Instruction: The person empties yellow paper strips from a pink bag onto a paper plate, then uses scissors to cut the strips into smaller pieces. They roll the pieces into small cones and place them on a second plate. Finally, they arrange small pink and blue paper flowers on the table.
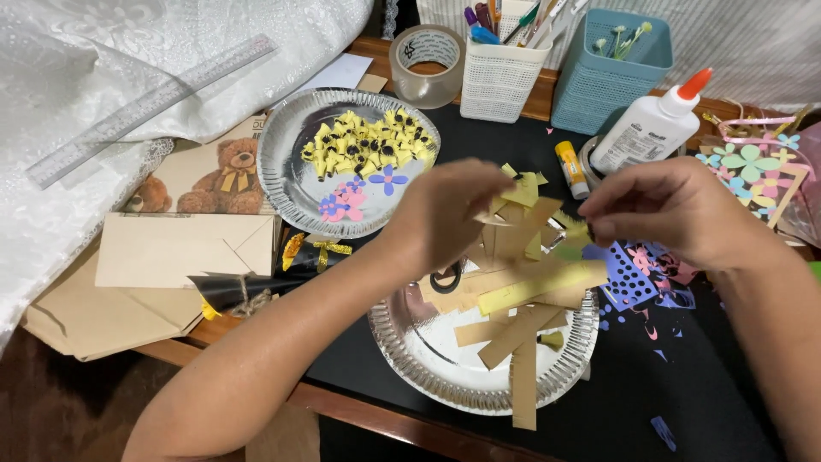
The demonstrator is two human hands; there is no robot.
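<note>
So from where I'm standing, everything's sitting around the near silver foil plate [445,364], the one piled with brown and yellow paper strips [513,287]. Way off to its left, a clear plastic ruler [150,107] is lying on white lace cloth, and a teddy-bear printed box [209,175] is sitting just left of the second foil plate [286,175], which is holding little yellow-and-black rolled paper bits [363,141] and a few paper flowers.

Right above the near plate, the left hand [449,214] is curling around a strip end, fingers closed on it, though the exact pinch is hidden behind the knuckles. The right hand [671,210] is pinching a small yellowish paper piece [577,229] tight between fingertips.

Those strips are looking featherlight and floppy, easy to crease or tear, so I'd guess holding near the ends with a gentle pinch is the way.

Behind the plate, a tape roll [428,64], a white mesh pen basket [500,77], and a white glue bottle with an orange cap [654,124] are standing.
</note>
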